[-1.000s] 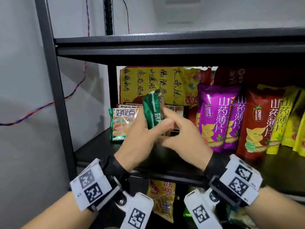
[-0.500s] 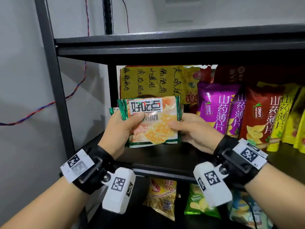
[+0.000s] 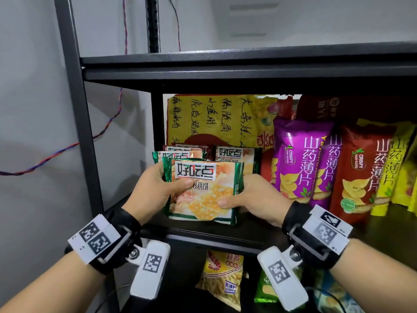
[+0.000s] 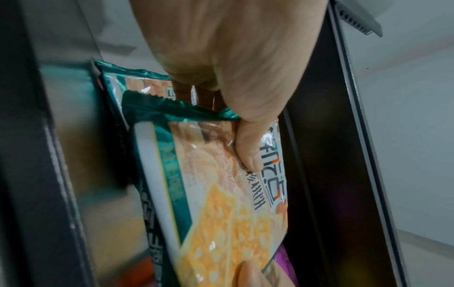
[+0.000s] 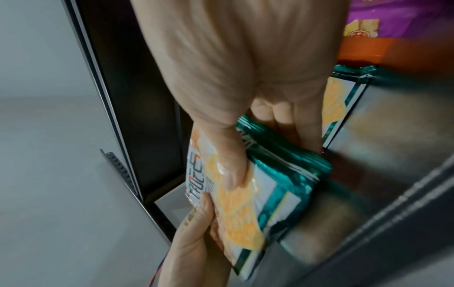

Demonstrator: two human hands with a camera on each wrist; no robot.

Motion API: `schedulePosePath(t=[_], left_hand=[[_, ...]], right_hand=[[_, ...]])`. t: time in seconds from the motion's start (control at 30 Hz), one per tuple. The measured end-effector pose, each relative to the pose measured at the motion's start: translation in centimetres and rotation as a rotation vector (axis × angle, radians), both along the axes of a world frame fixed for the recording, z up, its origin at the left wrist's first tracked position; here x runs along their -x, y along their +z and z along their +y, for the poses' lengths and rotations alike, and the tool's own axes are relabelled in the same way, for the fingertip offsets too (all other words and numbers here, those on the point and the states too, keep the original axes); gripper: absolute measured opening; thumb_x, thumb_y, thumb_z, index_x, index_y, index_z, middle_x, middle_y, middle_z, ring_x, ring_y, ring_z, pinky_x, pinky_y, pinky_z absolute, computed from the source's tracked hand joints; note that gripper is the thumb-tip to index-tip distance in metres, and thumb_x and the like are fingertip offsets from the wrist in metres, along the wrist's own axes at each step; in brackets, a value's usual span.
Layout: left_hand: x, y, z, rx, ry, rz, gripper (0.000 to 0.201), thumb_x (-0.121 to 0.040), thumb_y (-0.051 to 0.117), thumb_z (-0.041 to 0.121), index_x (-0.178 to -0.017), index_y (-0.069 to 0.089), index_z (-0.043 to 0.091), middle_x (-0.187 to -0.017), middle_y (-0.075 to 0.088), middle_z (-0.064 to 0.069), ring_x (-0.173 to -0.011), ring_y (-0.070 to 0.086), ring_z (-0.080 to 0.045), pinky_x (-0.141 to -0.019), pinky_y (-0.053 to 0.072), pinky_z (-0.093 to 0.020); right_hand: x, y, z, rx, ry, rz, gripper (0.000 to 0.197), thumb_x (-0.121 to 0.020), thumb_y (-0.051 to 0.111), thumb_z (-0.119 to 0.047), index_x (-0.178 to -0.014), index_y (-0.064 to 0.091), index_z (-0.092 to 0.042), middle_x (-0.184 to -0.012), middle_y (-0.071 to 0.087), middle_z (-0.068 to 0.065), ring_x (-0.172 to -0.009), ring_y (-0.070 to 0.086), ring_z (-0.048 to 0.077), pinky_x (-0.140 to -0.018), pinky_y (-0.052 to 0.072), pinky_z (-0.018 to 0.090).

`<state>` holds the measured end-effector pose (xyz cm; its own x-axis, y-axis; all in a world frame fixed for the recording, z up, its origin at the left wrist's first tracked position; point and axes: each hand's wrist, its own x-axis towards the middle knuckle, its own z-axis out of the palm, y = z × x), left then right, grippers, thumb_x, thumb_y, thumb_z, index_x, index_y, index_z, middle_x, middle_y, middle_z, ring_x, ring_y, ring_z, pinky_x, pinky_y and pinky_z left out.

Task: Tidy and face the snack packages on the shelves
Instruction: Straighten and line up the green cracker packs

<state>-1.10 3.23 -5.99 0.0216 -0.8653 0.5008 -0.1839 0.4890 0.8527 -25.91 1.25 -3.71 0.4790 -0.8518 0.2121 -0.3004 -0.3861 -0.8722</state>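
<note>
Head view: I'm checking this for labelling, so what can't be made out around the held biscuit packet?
- Biscuit packet back: faces away in every view.
- Packets behind: lower halves hidden by it, head view.
- Left hand fingers: behind the packet.
- Small print: blurred in wrist views.

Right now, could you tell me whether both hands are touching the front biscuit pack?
Touching. In the head view the left hand and right hand grip the front biscuit pack at its side edges, thumbs on its face; both wrist views confirm the thumbs pressing it.

glossy plastic-film cracker packet (image 3: pixel 204 190); matt black metal shelf (image 3: pixel 225 237); shiny yam-crisp bags (image 3: pixel 295 159)
</note>
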Motion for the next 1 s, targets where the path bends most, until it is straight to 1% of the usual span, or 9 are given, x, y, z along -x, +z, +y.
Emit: schedulePosePath(t=[0.07, 0.13, 0.27, 0.33, 0.43, 0.63, 0.77, 0.87, 1.0], left_hand=[[-0.5, -0.3, -0.4, -0.031, 0.027, -0.006, 0.054, -0.059, 0.089, 0.055, -0.103, 0.072, 0.029, -0.104, 0.078, -0.003, -0.083, 0.077, -0.021, -0.065, 0.060, -0.034], [-1.3, -0.3, -1.3, -0.059, 0.083, -0.011, 0.038, -0.070, 0.083, 0.039, -0.103, 0.070, 0.025, -0.101, 0.078, -0.006, -0.073, 0.074, -0.023, -0.059, 0.058, -0.038], [-2.9, -0.1, -3.3, -0.091, 0.133, 0.088, 0.014, -0.087, 0.075, 0.013, -0.099, 0.068, 0.016, -0.087, 0.076, -0.014, -0.052, 0.057, -0.021, -0.041, 0.046, -0.028], [-3.2, -0.5, -4.0, -0.109, 0.131, 0.130, 0.012, -0.090, 0.072, 0.007, -0.098, 0.065, 0.012, -0.075, 0.071, -0.010, -0.048, 0.050, -0.020, -0.040, 0.042, -0.027], [-3.3, -1.2, -4.7, -0.123, 0.177, 0.172, 0.013, -0.091, 0.070, 0.004, -0.101, 0.064, 0.010, -0.073, 0.065, -0.012, -0.049, 0.045, -0.020, -0.040, 0.040, -0.026], [-2.5, -1.7, -5.4, -0.077, 0.268, 0.233, 0.018, -0.094, 0.066, 0.002, -0.110, 0.061, 0.006, -0.066, 0.061, -0.002, -0.045, 0.039, -0.011, -0.037, 0.034, -0.023], [-2.3, -1.4, -4.7, -0.068, 0.283, 0.162, 0.040, -0.083, 0.079, 0.003, -0.116, 0.057, 0.008, -0.085, 0.072, -0.005, -0.054, 0.053, -0.013, -0.045, 0.044, -0.025], [-2.2, -1.6, -4.3, -0.085, 0.328, 0.084, 0.075, -0.065, 0.092, 0.003, -0.121, 0.045, 0.020, -0.105, 0.073, -0.001, -0.082, 0.074, -0.016, -0.064, 0.060, -0.032], [-1.8, -1.9, -4.8, -0.045, 0.288, 0.153, 0.093, -0.063, 0.087, -0.013, -0.124, 0.032, 0.031, -0.113, 0.069, -0.002, -0.080, 0.078, -0.022, -0.060, 0.060, -0.025]], right_hand=[[-0.2, 0.2, -0.5, -0.043, 0.010, 0.100, 0.047, -0.076, 0.080, 0.001, -0.116, 0.059, 0.014, -0.117, 0.063, 0.035, -0.108, 0.065, 0.046, -0.099, 0.050, 0.056], [-0.4, 0.4, -1.5, -0.070, -0.045, 0.127, 0.048, -0.076, 0.074, 0.010, -0.119, 0.055, 0.017, -0.118, 0.059, 0.040, -0.093, 0.063, 0.038, -0.084, 0.052, 0.044], [-0.8, 1.7, -4.4, 0.023, -0.355, -0.081, 0.035, -0.079, 0.069, 0.008, -0.113, 0.061, 0.011, -0.099, 0.062, 0.018, -0.082, 0.054, 0.022, -0.066, 0.041, 0.026], [-1.0, 2.3, -6.2, 0.067, -0.455, -0.103, 0.022, -0.077, 0.076, -0.002, -0.092, 0.064, 0.008, -0.081, 0.057, 0.012, -0.075, 0.054, 0.022, -0.061, 0.041, 0.024], [-1.4, 2.2, -9.0, -0.021, -0.579, -0.180, 0.036, -0.076, 0.084, -0.016, -0.094, 0.057, 0.001, -0.063, 0.047, 0.003, -0.055, 0.045, 0.015, -0.044, 0.038, 0.020], [-1.0, 0.7, -13.3, -0.058, -0.705, -0.133, 0.077, -0.075, 0.085, -0.035, -0.128, 0.053, 0.010, -0.124, 0.064, 0.018, -0.111, 0.062, 0.030, -0.093, 0.052, 0.037], [-1.0, 0.1, -14.5, -0.078, -0.750, -0.091, 0.082, -0.070, 0.088, -0.037, -0.129, 0.052, 0.008, -0.128, 0.063, 0.020, -0.111, 0.062, 0.031, -0.091, 0.051, 0.035], [-1.2, -0.2, -15.6, -0.127, -0.763, -0.161, 0.080, -0.066, 0.092, -0.033, -0.125, 0.055, 0.007, -0.122, 0.066, 0.020, -0.098, 0.064, 0.027, -0.079, 0.048, 0.031], [-1.2, -0.4, -16.5, -0.205, -0.722, -0.202, 0.075, -0.063, 0.092, -0.025, -0.123, 0.059, 0.006, -0.121, 0.066, 0.019, -0.104, 0.065, 0.031, -0.082, 0.050, 0.036]])
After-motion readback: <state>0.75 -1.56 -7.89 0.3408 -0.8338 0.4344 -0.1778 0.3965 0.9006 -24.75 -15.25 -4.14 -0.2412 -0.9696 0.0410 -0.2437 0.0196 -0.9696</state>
